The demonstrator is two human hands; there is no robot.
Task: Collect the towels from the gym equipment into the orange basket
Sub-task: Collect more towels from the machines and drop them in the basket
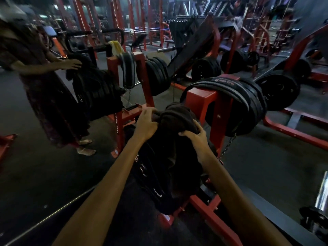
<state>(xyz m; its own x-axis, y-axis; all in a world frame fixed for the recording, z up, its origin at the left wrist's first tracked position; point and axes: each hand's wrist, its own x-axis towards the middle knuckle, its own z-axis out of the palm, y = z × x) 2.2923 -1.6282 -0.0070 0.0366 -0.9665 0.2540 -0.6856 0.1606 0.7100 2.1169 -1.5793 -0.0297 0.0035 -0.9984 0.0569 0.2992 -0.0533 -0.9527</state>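
Far left of frame: a mirror surface showing a reflected person (44, 89) in a long dark garment, one hand laid on a dark cloth over stacked plates. Reflection, dim; detail poor.

Upper left-centre: yellow towel (116, 46) draped over the top of a red rack post. Just right of it, a grey-edged lifting belt (127, 68) hangs over the red frame, with black weight plates (157, 75) racked beside it.

Centre: left hand (146, 124), fingers curled, gripping the left edge of a dark brown towel (177, 116). The towel is bunched over the top of a stack of black plates on the red plate rack (198, 100), centre of frame, slightly below middle.

Right of centre: right hand (194, 139), fingers curled round the towel's right side, thumb hooked under the fold. Both forearms extend from the bottom edge.

Right: a black belt (229, 86) lies over more plates on the same rack. Orange basket not visible.
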